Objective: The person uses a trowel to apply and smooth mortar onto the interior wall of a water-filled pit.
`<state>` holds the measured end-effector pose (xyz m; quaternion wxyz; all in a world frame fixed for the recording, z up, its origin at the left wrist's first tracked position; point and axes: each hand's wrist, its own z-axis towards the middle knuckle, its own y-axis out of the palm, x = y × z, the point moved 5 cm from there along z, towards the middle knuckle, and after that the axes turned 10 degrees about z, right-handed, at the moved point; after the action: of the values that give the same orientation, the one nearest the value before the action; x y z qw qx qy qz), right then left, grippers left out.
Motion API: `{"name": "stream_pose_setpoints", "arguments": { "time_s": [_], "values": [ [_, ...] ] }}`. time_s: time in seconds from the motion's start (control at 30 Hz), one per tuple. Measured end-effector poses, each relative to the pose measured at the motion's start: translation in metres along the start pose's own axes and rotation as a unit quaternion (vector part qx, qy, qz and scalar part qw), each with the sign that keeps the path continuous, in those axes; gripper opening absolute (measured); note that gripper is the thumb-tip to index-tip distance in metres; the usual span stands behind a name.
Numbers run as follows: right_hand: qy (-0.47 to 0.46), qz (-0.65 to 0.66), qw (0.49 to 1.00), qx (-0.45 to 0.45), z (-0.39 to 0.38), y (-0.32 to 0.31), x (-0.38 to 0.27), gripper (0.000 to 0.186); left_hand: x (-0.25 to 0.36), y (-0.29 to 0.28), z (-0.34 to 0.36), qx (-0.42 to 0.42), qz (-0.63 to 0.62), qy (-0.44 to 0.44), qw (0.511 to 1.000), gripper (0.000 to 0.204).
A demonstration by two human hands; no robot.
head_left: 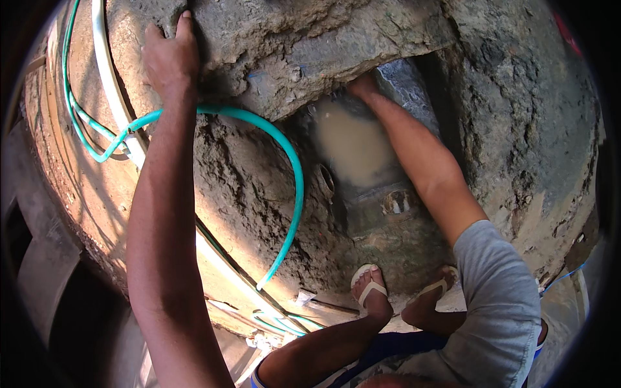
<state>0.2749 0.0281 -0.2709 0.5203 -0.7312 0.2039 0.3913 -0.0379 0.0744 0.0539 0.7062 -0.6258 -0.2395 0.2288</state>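
Note:
My left hand (171, 61) is at the upper left, on the lip of a rough, mud-covered ledge (336, 61). Its thumb and a bent finger close around a grey lump of that lip; the other fingers are hidden. Lower down, my right hand (363, 84) reaches under the ledge's near edge, so its fingers are out of sight. Below that edge lies a pit with cloudy brown water (356, 145). Beside my right wrist, a wet grey surface (407, 90) shows in the opening.
A green hose (294, 168) loops past my left forearm, near a long white pipe (110, 71). A round pipe mouth (325, 181) opens in the pit's left wall. My sandalled feet (372, 288) stand at the near edge. A rough mud wall (517, 129) rises on the right.

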Motion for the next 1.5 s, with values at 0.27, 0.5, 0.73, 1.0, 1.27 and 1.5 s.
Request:
{"name": "stream_pose_setpoints", "arguments": {
  "time_s": [0.27, 0.5, 0.73, 1.0, 1.27, 1.5],
  "values": [
    [0.041, 0.046, 0.998, -0.022, -0.013, -0.031, 0.018, 0.054, 0.024, 0.005, -0.002, 0.018, -0.014, 0.015, 1.0, 0.084],
    [0.314, 0.082, 0.943, -0.08, -0.111, -0.055, 0.006, 0.047, 0.003, 0.001, 0.001, 0.031, 0.011, 0.009, 0.999, 0.082],
    [0.272, 0.065, 0.96, -0.009, -0.107, -0.052, 0.014, 0.049, 0.008, 0.002, -0.001, 0.033, 0.014, 0.019, 0.999, 0.084],
    [-0.035, -0.055, 0.986, 0.155, -0.004, -0.043, 0.015, 0.044, 0.022, 0.008, 0.001, -0.011, -0.032, 0.015, 0.999, 0.087],
    [0.398, 0.247, 0.867, -0.17, -0.066, -0.028, 0.002, 0.029, 0.008, 0.003, -0.002, -0.004, 0.006, -0.008, 1.0, 0.084],
    [0.29, 0.118, 0.949, -0.04, -0.135, -0.058, 0.017, 0.05, 0.004, 0.003, -0.002, 0.049, -0.008, 0.019, 0.999, 0.075]
  ]
}}
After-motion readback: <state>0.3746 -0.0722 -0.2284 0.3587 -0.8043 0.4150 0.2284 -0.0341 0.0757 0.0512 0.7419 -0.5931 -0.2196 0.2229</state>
